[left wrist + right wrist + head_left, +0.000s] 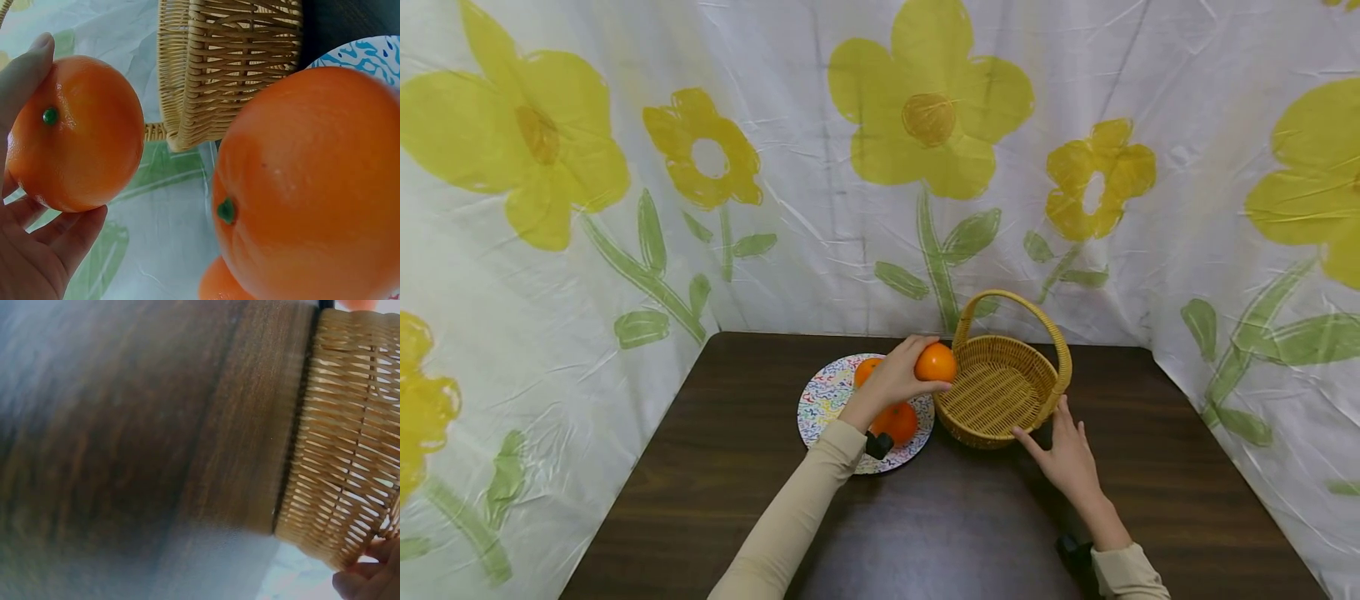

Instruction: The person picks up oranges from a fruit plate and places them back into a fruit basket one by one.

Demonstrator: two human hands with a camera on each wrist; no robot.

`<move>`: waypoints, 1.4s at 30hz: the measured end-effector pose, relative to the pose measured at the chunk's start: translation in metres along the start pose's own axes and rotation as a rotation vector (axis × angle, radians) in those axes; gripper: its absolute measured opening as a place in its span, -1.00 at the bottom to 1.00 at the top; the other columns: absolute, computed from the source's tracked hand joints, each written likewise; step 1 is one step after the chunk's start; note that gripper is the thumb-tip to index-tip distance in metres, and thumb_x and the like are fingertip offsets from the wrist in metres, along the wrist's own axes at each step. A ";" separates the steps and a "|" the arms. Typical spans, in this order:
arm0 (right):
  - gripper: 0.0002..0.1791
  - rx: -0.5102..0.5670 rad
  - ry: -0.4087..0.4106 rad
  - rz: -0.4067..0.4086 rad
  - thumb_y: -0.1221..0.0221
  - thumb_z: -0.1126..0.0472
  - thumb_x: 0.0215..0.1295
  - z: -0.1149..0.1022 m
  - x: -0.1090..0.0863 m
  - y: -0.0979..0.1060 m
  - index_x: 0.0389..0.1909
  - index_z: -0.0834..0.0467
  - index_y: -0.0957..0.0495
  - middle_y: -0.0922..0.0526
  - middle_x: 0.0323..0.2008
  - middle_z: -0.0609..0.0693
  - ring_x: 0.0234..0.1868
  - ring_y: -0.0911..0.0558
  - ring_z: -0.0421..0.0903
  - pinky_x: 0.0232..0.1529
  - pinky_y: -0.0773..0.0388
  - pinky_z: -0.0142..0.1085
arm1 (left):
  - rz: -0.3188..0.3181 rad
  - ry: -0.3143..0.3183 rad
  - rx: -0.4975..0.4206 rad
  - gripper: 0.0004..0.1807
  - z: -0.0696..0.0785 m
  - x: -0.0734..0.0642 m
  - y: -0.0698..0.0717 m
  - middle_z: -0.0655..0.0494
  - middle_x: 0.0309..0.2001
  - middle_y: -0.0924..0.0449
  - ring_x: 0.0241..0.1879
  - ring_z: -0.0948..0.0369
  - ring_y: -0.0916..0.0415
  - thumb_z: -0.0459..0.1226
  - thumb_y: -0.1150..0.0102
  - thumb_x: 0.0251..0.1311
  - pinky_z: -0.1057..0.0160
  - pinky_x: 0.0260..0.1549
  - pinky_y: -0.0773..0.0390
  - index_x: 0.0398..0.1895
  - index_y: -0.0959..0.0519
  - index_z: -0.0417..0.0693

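My left hand (891, 379) grips an orange (936, 362) between thumb and fingers, above the plate's right side and beside the basket's left rim. A green stem end shows on this orange (81, 134) in the left wrist view. The wicker basket (1000, 392) stands upright with its arched handle raised; no fruit shows inside. At the basket's right side, my right hand (1067, 454) touches it with thumb and fingers spread. In the right wrist view, fingertips (353, 584) rest by the woven wall, mostly cut off by the frame.
A patterned round plate (820, 417) left of the basket bears more oranges, one at the back (867, 369) and one in front (901, 423), partly hidden by the left hand and wrist. All stand on a dark wooden table (715, 467). A flowered curtain (805, 250) hangs behind.
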State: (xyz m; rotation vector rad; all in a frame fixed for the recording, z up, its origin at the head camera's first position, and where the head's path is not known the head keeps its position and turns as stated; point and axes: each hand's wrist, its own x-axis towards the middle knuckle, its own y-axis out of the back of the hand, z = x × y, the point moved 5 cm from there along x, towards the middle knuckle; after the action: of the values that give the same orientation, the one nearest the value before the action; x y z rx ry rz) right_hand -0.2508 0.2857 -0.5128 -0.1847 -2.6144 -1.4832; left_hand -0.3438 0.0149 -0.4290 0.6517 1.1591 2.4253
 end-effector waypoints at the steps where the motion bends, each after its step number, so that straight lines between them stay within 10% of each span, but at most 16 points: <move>1: 0.11 0.001 0.000 0.001 -0.04 -0.32 0.19 0.000 0.000 0.000 0.43 0.23 0.36 0.33 0.42 0.28 0.34 -0.02 0.38 0.34 0.18 0.16 | -0.003 -0.001 0.002 -0.10 0.000 0.001 0.000 0.10 0.26 -0.26 0.09 0.13 -0.41 0.25 -0.22 -0.08 0.10 -0.07 -0.53 0.34 -0.21 0.15; 42: 0.12 0.014 0.003 0.007 -0.06 -0.32 0.17 0.000 -0.001 -0.001 0.44 0.16 0.38 0.32 0.43 0.27 0.35 -0.03 0.35 0.33 0.17 0.18 | -0.126 -0.058 0.116 -0.09 0.001 0.038 -0.028 0.03 0.26 -0.27 0.10 0.11 -0.40 0.21 -0.23 -0.03 0.16 -0.05 -0.52 0.35 -0.22 0.00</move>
State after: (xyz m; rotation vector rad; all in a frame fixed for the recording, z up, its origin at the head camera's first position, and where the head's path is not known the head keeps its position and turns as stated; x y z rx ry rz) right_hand -0.2499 0.2849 -0.5135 -0.1905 -2.6184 -1.4615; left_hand -0.3706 0.0511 -0.4412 0.6588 1.2845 2.2338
